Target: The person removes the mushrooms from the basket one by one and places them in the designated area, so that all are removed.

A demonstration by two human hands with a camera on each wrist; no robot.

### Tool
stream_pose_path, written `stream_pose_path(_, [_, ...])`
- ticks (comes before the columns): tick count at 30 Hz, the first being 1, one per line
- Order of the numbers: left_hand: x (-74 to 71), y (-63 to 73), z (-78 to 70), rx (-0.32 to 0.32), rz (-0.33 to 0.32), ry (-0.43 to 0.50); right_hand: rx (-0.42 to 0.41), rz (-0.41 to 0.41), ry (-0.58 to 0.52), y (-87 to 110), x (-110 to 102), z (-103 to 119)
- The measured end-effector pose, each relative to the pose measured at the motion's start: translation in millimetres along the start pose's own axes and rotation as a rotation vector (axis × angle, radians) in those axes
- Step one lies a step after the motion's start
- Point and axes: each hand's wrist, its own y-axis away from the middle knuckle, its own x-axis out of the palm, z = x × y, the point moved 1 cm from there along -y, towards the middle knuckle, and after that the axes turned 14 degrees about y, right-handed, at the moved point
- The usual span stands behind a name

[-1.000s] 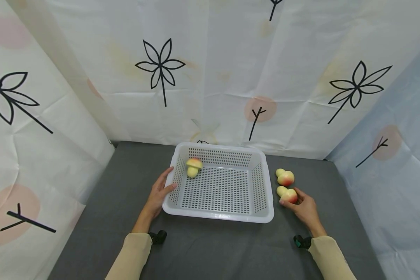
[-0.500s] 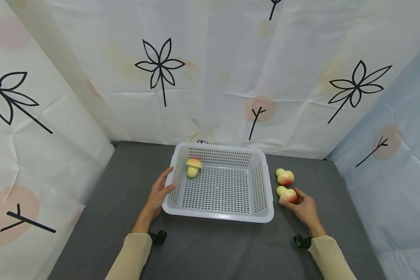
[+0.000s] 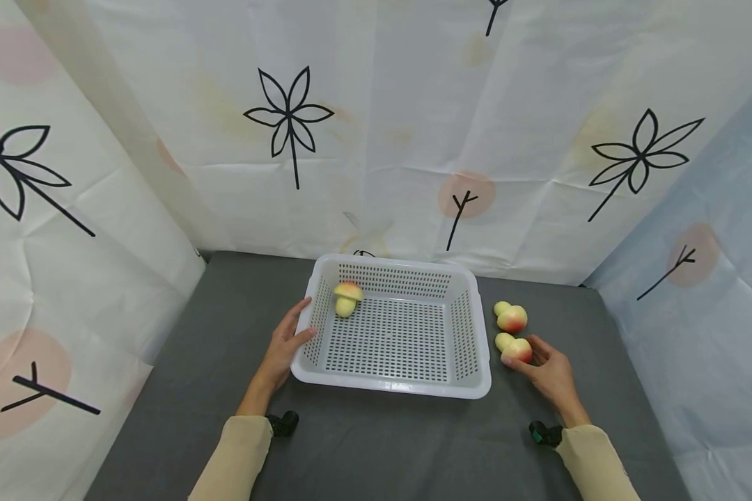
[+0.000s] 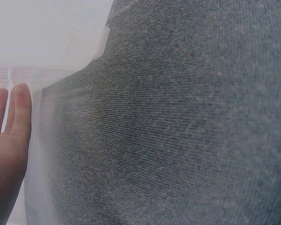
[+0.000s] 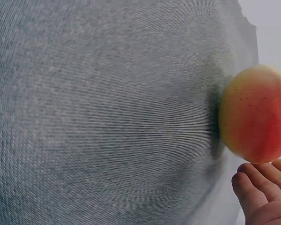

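On the left side of a white perforated plastic basket [image 3: 388, 388], my left hand [image 3: 283, 348] grips the rim, thumb over the inner side and fingers along the outside. In the left wrist view its straight fingers [image 4: 21, 112] lie beside the pale basket wall. A yellow and red toy mushroom [image 3: 349, 299] lies inside the basket, near its back left corner. To the right of the basket, my right hand [image 3: 551, 376] holds the cap of a similar mushroom [image 3: 519, 350] between thumb and fingers. That mushroom [image 5: 255, 115] rests low on the cloth.
Another toy mushroom [image 3: 512, 319] lies just behind the held one, close to the basket's right side. A dark grey cloth [image 3: 401, 452] covers the table. White printed curtains [image 3: 382, 139] stand at the back and both sides.
The right wrist has shifted very slightly to the right, with its fingers still at the mushroom. The left hand, basket and mushrooms stay in place.
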Motion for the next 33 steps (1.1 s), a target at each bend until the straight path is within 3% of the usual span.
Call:
stream_pose_path(13, [-1.5, -0.7, 1.2, 0.004, 0.017, 0.001, -0.088, -0.073, -0.071, 9.9, -22, 27])
stream_pose_path(23, [-1.3, -0.4, 1.7, -0.005, 0.003, 0.000, -0.208, -0.126, -0.021, 18.3, -32, 59])
stream_pose_path(33, [-1.3, -0.6, 1.5, -0.005, 0.001, -0.007, -0.349, -0.104, -0.043, 22.1, -29, 97])
